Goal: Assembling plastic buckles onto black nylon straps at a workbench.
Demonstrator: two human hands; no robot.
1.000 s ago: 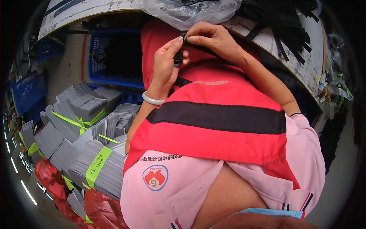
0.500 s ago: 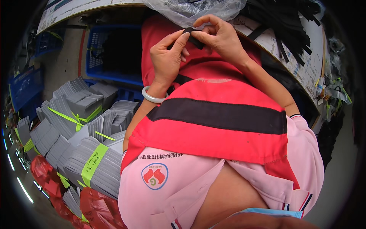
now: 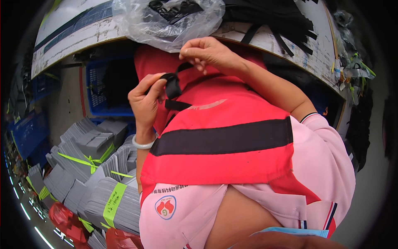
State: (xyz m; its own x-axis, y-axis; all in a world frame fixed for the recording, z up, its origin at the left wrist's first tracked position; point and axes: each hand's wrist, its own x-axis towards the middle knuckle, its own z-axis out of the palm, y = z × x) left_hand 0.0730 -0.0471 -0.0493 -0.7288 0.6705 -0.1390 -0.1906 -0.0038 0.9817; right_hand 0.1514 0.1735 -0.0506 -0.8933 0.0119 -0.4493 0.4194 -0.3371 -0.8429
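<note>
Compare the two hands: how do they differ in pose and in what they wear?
The left hand sits lower and wears a pale bangle; the right hand is higher, near the table edge, with a bare wrist. The left pinches a folded loop of the black strap; the right pinches its end. Both grip the same strap.

The left hand and right hand, pressed together half a second ago at one small black piece, have drawn apart. The left hand has dropped lower and to the left, and the narrow black fabric strap now stretches open between them as a loop.
</note>
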